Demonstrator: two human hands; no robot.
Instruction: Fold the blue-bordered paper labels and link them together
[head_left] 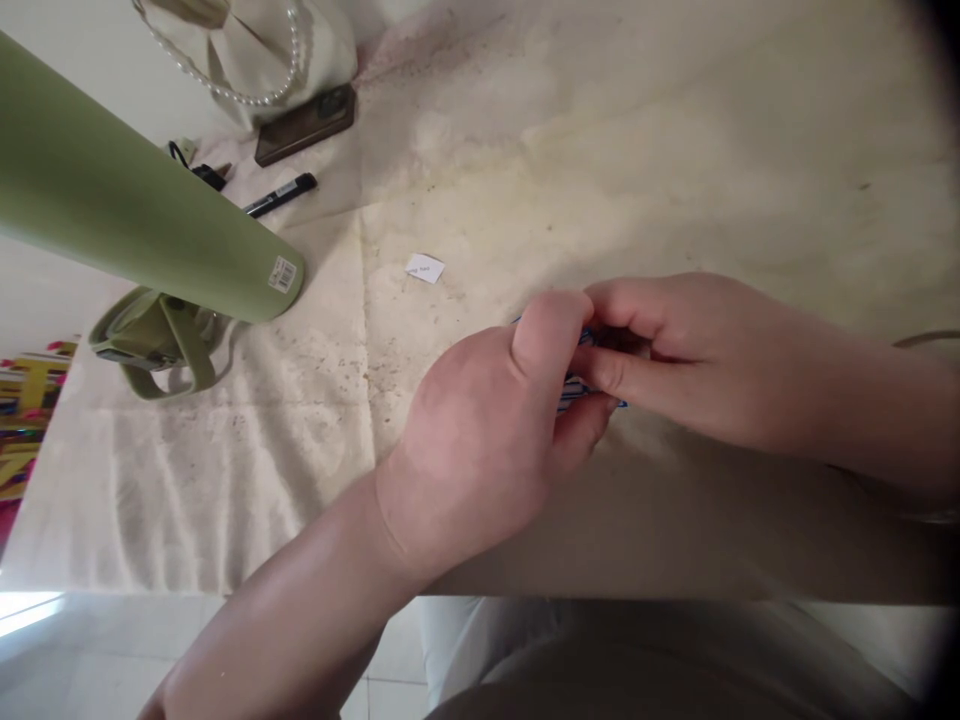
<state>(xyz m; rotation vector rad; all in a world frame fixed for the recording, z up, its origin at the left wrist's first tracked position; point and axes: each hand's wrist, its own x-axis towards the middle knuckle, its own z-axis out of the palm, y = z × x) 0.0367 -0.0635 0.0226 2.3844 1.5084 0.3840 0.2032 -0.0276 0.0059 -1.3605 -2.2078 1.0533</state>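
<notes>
My left hand (495, 420) curls round a small blue-and-white striped thing (571, 392), its back turned up to me and its thumb on top. Thumb and fingertips of my right hand (675, 360) pinch the same thing from the right. Only narrow strips of it show between the fingers, so its kind and full shape are hidden. Both hands meet above the front part of the cloth-covered table (660, 190). Beyond my left hand, a small white paper slip (425, 268) with a bit of print lies on the cloth.
A tall green tumbler (172, 210) stands on the left, with a green handled lid (161, 335) beside it. Behind it are a black marker pen (281, 194), a phone (306, 125) and a cream bag with a pearl strand (330, 40). The table's front edge runs below my hands.
</notes>
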